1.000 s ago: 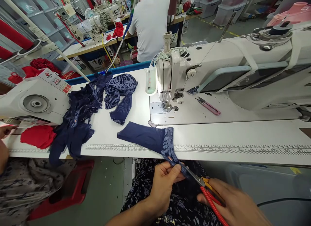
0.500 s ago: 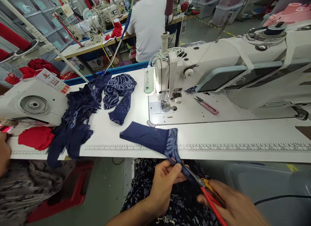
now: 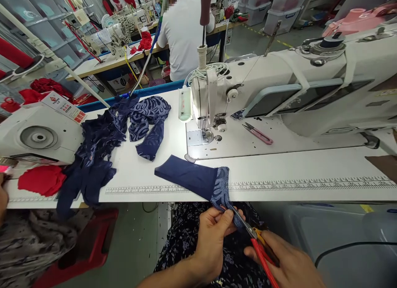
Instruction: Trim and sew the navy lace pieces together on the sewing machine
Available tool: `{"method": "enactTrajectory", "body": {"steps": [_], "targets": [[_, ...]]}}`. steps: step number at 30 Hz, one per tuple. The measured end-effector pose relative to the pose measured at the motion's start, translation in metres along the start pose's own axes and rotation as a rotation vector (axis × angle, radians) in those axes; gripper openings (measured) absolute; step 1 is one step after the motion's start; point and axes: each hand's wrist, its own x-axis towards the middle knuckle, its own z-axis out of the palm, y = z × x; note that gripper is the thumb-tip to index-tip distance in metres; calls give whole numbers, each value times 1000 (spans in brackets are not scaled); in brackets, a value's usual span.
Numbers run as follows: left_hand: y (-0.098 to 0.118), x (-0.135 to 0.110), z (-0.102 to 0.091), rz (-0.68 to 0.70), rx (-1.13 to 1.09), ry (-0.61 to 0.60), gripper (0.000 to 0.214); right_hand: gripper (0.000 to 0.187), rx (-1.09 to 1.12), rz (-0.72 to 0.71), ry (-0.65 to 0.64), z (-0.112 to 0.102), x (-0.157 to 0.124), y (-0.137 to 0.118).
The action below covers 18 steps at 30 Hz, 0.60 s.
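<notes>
left hand (image 3: 212, 242): fingers pinch navy garment piece (image 3: 189, 176) | right hand (image 3: 288, 257): fingers round red-handled scissors (image 3: 254, 241) | scissors at piece's patterned end

Illumination is bright on the white tabletop (image 3: 175, 135), dimmer on the floor (image 3: 133, 246) below. Frame edges show wide-angle stretch. Ruler numerals (image 3: 310, 185) appear too soft to read.

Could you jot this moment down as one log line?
left hand: pinching navy fabric | right hand: holding scissors at the fabric | nearby: sewing machine, pink snips on its bed
</notes>
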Motion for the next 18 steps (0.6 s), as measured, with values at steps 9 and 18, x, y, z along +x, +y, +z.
{"method": "enactTrajectory", "body": {"steps": [9,18], "targets": [[-6,0,1,0,16,0,40,37,21,98,4,2,-2,-10],[-4,-3,3,-3,31,-16,40,42,203,147,27,24,-7,-11]]}}
